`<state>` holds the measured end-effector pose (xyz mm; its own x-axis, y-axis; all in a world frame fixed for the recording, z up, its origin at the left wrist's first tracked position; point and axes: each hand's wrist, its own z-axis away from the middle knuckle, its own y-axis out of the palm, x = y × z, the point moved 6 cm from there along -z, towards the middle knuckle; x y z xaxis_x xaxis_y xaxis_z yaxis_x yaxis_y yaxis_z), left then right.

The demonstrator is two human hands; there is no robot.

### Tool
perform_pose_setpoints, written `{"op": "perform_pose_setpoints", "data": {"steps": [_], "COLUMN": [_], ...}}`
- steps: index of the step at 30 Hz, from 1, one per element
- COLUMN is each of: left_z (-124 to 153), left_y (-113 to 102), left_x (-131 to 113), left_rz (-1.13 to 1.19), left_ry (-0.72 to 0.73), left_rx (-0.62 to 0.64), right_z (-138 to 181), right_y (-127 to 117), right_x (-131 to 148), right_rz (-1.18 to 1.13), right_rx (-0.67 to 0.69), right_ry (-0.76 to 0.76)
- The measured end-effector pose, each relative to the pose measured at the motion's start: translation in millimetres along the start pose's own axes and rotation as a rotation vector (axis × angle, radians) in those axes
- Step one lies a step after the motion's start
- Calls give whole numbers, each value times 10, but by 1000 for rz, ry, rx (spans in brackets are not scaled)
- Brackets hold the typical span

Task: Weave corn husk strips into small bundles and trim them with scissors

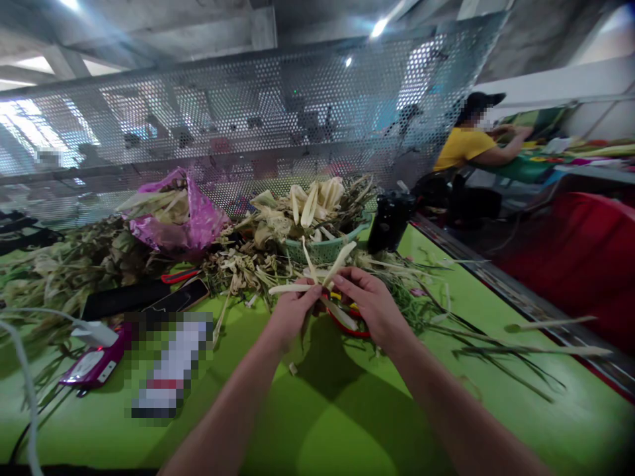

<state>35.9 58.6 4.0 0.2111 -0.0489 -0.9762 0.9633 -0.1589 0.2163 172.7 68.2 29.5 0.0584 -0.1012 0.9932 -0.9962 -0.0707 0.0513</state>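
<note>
My left hand [292, 313] and my right hand [373, 305] meet over the green table [347, 410], both closed on pale leaf strips [317, 277] that fan upward between the fingers. Under my right hand lies a pair of red-handled scissors [350, 324]; whether the fingers hold it I cannot tell. Just behind stands a green basket [322, 250] heaped with pale strips and husks.
A pink plastic bag [186, 215] and heaps of dried leaves lie at the left. Phones [178, 297], a charger with white cable [94, 330] and a black bottle [391, 221] sit on the table. A perforated metal screen stands behind. A person in yellow [469, 149] sits at right.
</note>
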Motion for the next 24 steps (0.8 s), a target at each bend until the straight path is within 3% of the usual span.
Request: {"op": "perform_pose_setpoints", "data": {"steps": [8, 11, 19, 22, 24], "left_z": [3, -8, -34, -37, -41], "left_y": [81, 43, -181, -213, -220], "left_x": [29, 9, -81, -89, -104], "left_rz": [-25, -26, -18, -110, -218], "left_ry": [-30, -19, 114, 123, 157], "left_rx": [59, 29, -185, -232, -244], "right_z": [-51, -44, 34, 42, 63], "right_y": [-54, -45, 232, 247, 223], "right_x": [-113, -101, -118, -108, 2], "right_rz": [-55, -4, 153, 368, 540], "right_rx": [-37, -30, 293, 333, 264], "right_ry": [2, -2, 55, -41, -206]}}
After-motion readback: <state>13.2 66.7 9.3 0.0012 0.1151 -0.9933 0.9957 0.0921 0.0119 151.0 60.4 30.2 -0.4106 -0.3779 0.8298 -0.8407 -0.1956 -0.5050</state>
